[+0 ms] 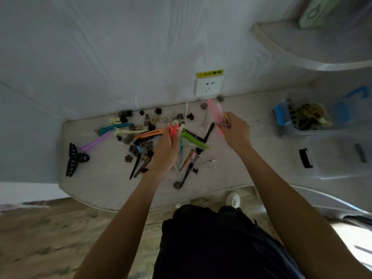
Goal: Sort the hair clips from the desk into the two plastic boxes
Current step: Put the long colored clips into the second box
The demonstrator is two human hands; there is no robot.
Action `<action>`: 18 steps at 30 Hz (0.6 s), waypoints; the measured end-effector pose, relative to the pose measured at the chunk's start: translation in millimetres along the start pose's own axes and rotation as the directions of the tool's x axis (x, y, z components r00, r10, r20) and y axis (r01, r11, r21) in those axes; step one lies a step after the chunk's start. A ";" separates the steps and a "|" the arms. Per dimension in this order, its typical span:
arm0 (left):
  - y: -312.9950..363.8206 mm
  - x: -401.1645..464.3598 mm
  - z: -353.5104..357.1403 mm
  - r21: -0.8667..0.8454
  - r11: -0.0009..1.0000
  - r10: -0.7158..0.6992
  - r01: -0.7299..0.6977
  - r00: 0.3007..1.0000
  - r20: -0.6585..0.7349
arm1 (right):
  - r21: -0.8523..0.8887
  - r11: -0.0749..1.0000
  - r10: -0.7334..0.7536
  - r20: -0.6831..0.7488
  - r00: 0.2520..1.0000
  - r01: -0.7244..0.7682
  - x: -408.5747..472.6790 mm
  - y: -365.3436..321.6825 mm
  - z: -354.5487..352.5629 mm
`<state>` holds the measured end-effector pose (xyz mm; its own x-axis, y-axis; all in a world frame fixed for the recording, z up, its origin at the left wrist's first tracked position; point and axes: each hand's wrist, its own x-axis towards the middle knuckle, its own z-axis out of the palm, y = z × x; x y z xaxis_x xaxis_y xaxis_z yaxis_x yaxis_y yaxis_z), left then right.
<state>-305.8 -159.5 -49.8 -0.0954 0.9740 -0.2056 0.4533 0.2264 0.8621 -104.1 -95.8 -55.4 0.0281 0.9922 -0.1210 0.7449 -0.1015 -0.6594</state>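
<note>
A pile of hair clips (141, 137) lies spread on the pale desk (104, 178): long coloured ones, small dark claw clips and a big black claw clip (74, 160) at the far left. My left hand (166, 150) is over the pile, fingers closed on a coral-pink long clip (173, 127). My right hand (235, 131) holds a bunch of long pink clips (218, 115) above the desk. At the right stand two clear plastic boxes: the blue-latched box (281, 115) holds several brown and dark claw clips, the black-latched box (306, 158) is nearer me.
A white wall socket (208, 86) with a yellow label sits just above the desk's back edge. A curved shelf (302, 49) juts out at the upper right. Wood-pattern floor and my dark clothing fill the bottom of the view.
</note>
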 end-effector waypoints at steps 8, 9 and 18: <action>67.4 2.5 91.0 0.187 0.948 0.211 -0.259 0.947 0.244 | -0.079 0.996 -0.055 -0.207 0.977 0.039 -50.8 102.7 -145.2; 76.0 2.7 105.8 0.189 0.941 0.230 -0.282 0.938 0.259 | -0.158 0.987 -0.070 -0.201 0.977 0.038 -56.4 115.6 -164.8; 135.0 -9.3 220.1 0.185 0.924 0.265 -0.334 0.909 0.321 | -0.557 0.823 -0.017 0.176 0.984 0.114 -30.4 215.0 -215.5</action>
<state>-48.7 -140.5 -33.4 0.3175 0.9422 -0.1073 0.6144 -0.1182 0.7801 198.8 -132.3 -33.5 -0.1021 0.9658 -0.2384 0.9874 0.0692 -0.1426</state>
